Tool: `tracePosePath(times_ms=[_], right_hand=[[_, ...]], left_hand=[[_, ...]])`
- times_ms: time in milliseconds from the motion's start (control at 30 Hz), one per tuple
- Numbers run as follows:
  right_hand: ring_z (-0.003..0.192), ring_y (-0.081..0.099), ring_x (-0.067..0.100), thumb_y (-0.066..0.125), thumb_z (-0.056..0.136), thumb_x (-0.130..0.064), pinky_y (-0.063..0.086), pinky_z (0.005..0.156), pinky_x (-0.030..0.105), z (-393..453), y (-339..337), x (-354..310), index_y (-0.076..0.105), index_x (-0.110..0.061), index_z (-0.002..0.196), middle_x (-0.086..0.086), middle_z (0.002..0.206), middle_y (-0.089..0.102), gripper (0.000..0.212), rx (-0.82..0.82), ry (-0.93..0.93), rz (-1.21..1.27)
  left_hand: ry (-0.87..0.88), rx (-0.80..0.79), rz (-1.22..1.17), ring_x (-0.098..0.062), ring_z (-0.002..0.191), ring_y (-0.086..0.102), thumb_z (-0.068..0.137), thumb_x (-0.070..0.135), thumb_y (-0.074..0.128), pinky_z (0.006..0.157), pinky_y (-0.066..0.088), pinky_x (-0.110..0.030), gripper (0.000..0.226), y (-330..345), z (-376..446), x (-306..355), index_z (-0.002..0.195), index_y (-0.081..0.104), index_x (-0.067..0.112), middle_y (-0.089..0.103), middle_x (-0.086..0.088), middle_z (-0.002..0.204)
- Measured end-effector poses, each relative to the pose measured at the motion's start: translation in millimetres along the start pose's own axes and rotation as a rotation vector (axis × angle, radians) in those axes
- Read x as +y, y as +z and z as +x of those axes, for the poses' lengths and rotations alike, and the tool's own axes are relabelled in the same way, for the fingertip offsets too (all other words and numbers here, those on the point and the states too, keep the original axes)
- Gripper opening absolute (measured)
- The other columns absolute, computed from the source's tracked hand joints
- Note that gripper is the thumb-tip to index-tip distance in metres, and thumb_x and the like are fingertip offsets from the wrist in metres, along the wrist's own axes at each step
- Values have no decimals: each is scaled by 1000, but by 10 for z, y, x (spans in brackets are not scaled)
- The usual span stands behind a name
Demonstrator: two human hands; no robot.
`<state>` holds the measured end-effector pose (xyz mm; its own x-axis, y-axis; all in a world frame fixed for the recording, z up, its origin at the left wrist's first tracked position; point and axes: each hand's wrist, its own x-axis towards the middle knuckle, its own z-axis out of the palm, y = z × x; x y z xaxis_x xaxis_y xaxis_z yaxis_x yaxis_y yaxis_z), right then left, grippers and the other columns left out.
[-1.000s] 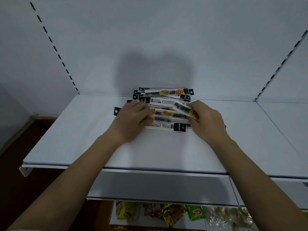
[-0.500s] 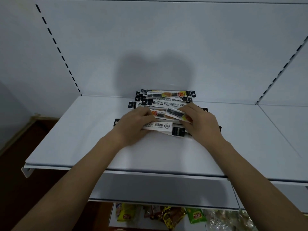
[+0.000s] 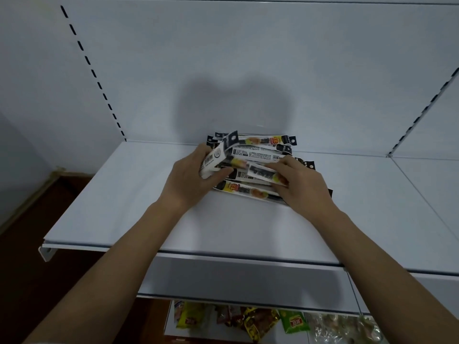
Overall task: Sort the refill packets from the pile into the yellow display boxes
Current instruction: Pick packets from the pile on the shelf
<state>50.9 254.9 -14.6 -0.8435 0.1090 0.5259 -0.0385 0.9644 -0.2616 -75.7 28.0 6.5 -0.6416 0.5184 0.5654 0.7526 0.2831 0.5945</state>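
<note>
A pile of long narrow refill packets (image 3: 258, 155), white, black and yellow, lies at the back middle of a white shelf (image 3: 124, 194). My left hand (image 3: 191, 177) grips one white packet (image 3: 218, 155) and holds it tilted up off the pile's left end. My right hand (image 3: 300, 184) pinches another packet (image 3: 263, 171) on top of the pile's right side. A yellow and black packet (image 3: 248, 191) lies at the front of the pile between my hands. No yellow display box is in view.
The shelf's back panel (image 3: 248, 58) rises right behind the pile. A second shelf section (image 3: 427, 184) adjoins on the right. Below the shelf's front edge, snack bags (image 3: 248, 321) fill a lower level. Brown floor (image 3: 37, 244) shows at the lower left.
My left hand has lifted a white packet off the pile's left end and tilted it upward. My right hand keeps its pinch on its packet and has barely moved.
</note>
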Motion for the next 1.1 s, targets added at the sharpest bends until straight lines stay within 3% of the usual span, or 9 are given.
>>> tracePosePath(times_ms=[133, 267, 367, 467, 567, 667, 833, 933, 1100], right_hand=[[67, 60, 28, 64, 82, -16, 35, 51, 25, 23, -59, -49, 65, -6, 95, 6, 89, 60, 17, 101, -8, -90], [64, 48, 23, 51, 96, -17, 33, 55, 32, 83, -210, -125, 43, -15, 86, 2, 75, 50, 13, 162, 301, -1], [48, 36, 8, 43, 103, -25, 29, 51, 30, 75, -306, -148, 39, -16, 75, -5, 60, 43, 29, 318, 454, 462], [51, 33, 9, 56, 100, -35, 32, 51, 30, 70, -438, -169, 36, -15, 68, -4, 58, 38, 43, 379, 600, 790], [39, 39, 3, 51, 104, -30, 35, 46, 22, 15, -487, -116, 39, -17, 63, -12, 42, 42, 45, 399, 697, 973], [41, 46, 7, 46, 106, -33, 39, 48, 24, -112, -419, -40, 55, -7, 65, -7, 46, 52, 49, 219, 690, 882], [49, 48, 3, 42, 107, -16, 40, 48, 16, -190, -487, -32, 60, -8, 115, -1, 69, 55, 21, 144, 555, 908], [48, 44, 0, 49, 105, -21, 35, 50, 18, -276, -612, -89, 59, -15, 98, -12, 62, 49, 13, 178, 653, 915], [42, 30, 8, 53, 99, -37, 26, 42, 21, -594, -1015, -245, 50, -17, 70, -8, 51, 38, 36, 226, 932, 875]], left_hand=[[29, 177, -20, -10, 48, 38, 101, 26, 53, 47, 26, -18, 42, -15, 47, 34, 63, 39, 21, 40, 6, 52], [-308, 167, -481, -10, 45, 35, 106, 21, 45, 46, 29, -27, 36, -53, 119, 301, 71, 42, 12, 42, 6, 52], [-337, 120, -617, -3, 42, 39, 106, 16, 44, 44, 32, -17, 28, 19, 88, 588, 79, 52, 18, 46, 14, 49], [-339, 10, -735, -7, 40, 29, 104, 15, 47, 42, 25, -23, 50, 194, 1, 758, 58, 57, 32, 39, 13, 46], [-371, -39, -710, -10, 42, 32, 103, 26, 49, 48, 32, -26, 46, 358, -92, 833, 58, 55, 21, 38, 10, 47], [-432, -75, -620, -7, 43, 40, 105, 23, 46, 51, 38, -23, 41, 489, -194, 873, 69, 47, 4, 40, 11, 47], [-441, -69, -552, -8, 41, 44, 105, 20, 45, 47, 36, -15, 26, 470, -232, 1026, 84, 55, 7, 42, 0, 50], [-429, -140, -705, -7, 45, 33, 107, 24, 41, 45, 32, -16, 20, 429, -221, 1007, 90, 45, 14, 35, -3, 61], [-445, -297, -832, -13, 51, 33, 107, 26, 39, 45, 27, -27, 17, 460, -205, 1085, 97, 42, 13, 45, -1, 69]])
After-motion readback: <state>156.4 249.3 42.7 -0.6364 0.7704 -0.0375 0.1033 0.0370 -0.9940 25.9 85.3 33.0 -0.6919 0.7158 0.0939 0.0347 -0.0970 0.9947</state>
